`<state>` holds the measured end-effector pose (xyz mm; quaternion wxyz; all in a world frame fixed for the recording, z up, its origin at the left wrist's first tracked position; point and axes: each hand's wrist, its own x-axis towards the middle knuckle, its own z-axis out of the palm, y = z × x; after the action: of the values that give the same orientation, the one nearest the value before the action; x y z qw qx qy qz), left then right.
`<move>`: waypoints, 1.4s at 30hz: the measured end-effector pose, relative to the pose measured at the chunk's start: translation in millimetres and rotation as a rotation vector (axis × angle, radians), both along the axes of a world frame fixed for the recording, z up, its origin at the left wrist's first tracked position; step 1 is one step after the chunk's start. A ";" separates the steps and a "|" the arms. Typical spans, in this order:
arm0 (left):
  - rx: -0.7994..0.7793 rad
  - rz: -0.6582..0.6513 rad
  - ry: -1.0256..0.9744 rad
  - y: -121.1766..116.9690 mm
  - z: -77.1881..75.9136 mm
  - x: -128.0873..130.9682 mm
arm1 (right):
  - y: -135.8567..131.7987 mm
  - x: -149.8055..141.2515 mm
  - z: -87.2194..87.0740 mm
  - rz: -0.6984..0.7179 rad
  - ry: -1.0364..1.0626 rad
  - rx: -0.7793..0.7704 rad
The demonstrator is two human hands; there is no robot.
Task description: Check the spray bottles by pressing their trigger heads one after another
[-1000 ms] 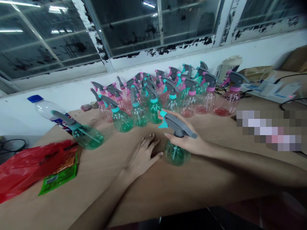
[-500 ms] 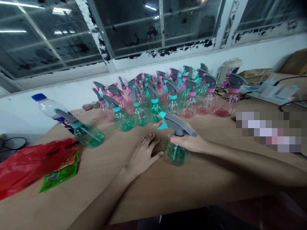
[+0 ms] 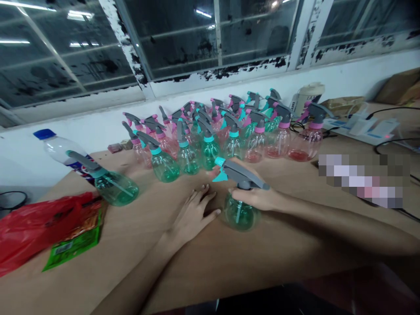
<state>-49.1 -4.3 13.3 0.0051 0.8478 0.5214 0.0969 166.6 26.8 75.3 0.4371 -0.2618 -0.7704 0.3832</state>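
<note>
A green spray bottle (image 3: 239, 214) with a grey trigger head (image 3: 241, 176) stands upright on the wooden table (image 3: 210, 258) in front of me. My right hand (image 3: 254, 194) is wrapped round its neck, under the head. My left hand (image 3: 193, 214) lies flat on the table just left of the bottle, fingers spread, holding nothing. Behind them stands a crowd of several green and pink spray bottles (image 3: 210, 140) along the wall.
One green spray bottle (image 3: 113, 186) stands apart at the left, in front of a blue-capped plastic bottle (image 3: 62, 151). A red plastic bag (image 3: 36, 223) and a green packet (image 3: 70, 247) lie at the left. A white jar (image 3: 306, 96), cables and boxes sit at the right.
Both hands and the held bottle have stayed almost as they were; only the view has shifted slightly.
</note>
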 end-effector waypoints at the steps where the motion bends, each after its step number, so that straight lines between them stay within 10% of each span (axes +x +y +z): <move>1: 0.000 0.001 -0.001 0.0 0.1 0.0 | 0.2 -0.5 -1.1 0.011 -0.003 -0.012; 42: -0.009 -0.012 -0.011 3.5 -4.0 -3.0 | -1.1 -2.3 4.2 0.005 0.070 0.156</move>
<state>-52.0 -0.9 9.3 0.0124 0.8504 0.5166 0.0990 164.3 25.7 79.5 0.4818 -0.2113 -0.7830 0.3319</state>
